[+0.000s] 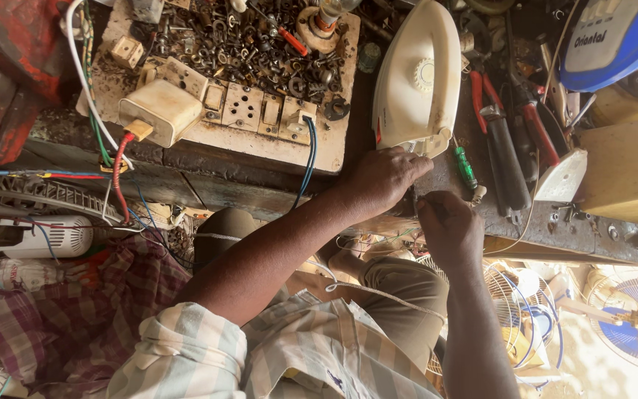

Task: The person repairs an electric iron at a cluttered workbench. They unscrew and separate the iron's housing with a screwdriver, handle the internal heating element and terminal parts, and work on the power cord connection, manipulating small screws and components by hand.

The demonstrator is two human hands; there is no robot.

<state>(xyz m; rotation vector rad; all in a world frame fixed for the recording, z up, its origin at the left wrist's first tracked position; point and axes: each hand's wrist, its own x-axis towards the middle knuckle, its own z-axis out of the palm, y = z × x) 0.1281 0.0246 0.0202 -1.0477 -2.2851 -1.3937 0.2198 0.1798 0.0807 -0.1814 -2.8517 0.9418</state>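
Note:
A white clothes iron point(416, 77) lies on the dirty workbench point(260, 185), its rear end toward me. My left hand point(379, 177) rests at that rear end, fingers curled against the iron's back edge. My right hand point(448, 229) is just below it, closed around a thin dark tool or wire; what it grips is mostly hidden. A green-handled screwdriver point(465, 167) lies beside the iron, right of my left hand.
A switchboard point(249, 107) with sockets and wires sits left of the iron, behind it a heap of screws and nuts point(260, 44). Red-handled pliers point(507, 140) lie to the right. Fan parts point(633, 321) lie on the floor.

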